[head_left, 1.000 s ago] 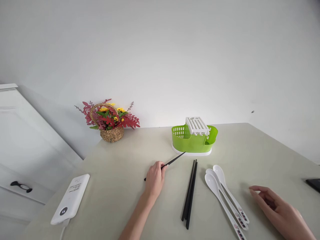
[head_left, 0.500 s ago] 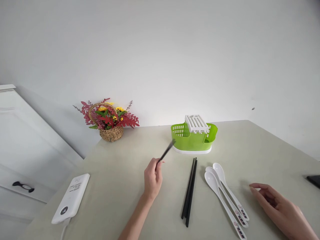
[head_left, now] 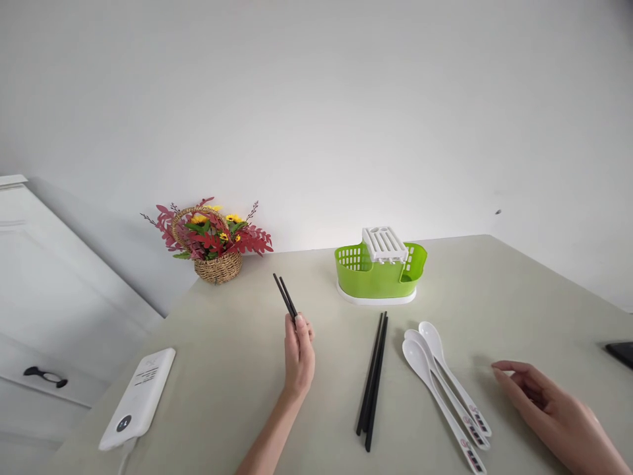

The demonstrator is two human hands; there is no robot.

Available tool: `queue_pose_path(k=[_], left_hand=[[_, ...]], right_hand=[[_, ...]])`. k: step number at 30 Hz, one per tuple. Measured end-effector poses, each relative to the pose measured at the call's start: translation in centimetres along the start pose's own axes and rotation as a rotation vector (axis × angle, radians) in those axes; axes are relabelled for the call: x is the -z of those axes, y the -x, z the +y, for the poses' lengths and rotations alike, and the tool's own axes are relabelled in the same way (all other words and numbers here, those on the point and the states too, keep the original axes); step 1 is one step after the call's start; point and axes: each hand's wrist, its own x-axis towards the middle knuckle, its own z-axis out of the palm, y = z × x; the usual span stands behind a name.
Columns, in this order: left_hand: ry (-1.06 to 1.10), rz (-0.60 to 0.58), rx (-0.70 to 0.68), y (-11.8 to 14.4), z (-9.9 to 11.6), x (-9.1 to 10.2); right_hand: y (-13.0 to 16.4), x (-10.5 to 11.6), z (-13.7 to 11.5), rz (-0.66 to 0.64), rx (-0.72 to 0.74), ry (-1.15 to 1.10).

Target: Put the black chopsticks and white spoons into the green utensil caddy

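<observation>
I'm looking down at the table [head_left: 494, 290], taking things big to small. The door [head_left: 54, 297] is sitting at 9 o'clock with its dark handle [head_left: 43, 376]. My right hand [head_left: 554, 412] is resting at 4 o'clock, palm down on the table, fingers loosely curled and slightly apart, gripping nothing, lying just beside the spoons. My left hand [head_left: 299, 353] is hovering near centre, fingers pressed together and pinching a pair [head_left: 285, 296] of black chopsticks at their lower end; the sticks are pointing up toward 11 o'clock, clear of the table. The flower basket [head_left: 213, 239] is standing at 10 o'clock against the wall. The green caddy [head_left: 380, 272] is sitting at 12 o'clock on a white base, a white slotted insert across its top. The white power bank [head_left: 138, 398] is lying at 8 o'clock near the table edge. Three white spoons [head_left: 445, 382] are lying side by side, touching, at 4 o'clock. More black chopsticks [head_left: 373, 379] are lying bunched between my left hand and the spoons. A dark object [head_left: 620, 353] is poking in at 3 o'clock, mostly cut off.
</observation>
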Motion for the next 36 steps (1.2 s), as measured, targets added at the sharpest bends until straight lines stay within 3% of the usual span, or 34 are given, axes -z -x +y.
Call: queue_pose_path(k=[7,16,20,23,25,30,33,36], left_hand=[[-0.067,-0.168,-0.036,0.2,-0.5,-0.3],[-0.179,-0.203,0.002,-0.2,-1.4,-0.6],[-0.208,-0.213,-0.017,-0.1,-1.6,-0.5],[-0.246,-0.270,-0.064,0.1,-1.7,-0.3],[-0.259,-0.305,-0.098,0.2,-1.7,-0.2],[-0.259,-0.395,-0.196,0.8,-1.6,0.0],[-0.252,-0.485,-0.213,1.1,-1.4,0.0],[-0.259,-0.569,-0.244,1.4,-1.1,0.0]], right_hand=[[0.0,0.2,-0.1,0.002,0.018,-0.002],[0.1,0.2,-0.1,0.044,0.080,0.002],[-0.6,0.8,-1.5,-0.035,0.179,-0.084],[-0.7,1.9,-6.0,-0.089,0.258,-0.161],[-0.2,2.6,-10.5,-0.115,0.303,-0.211],[1.5,2.0,-21.7,-0.353,0.584,-0.231],[2.0,0.7,-25.7,-0.400,0.701,-0.243],[2.0,0.1,-27.6,-0.362,0.799,-0.215]])
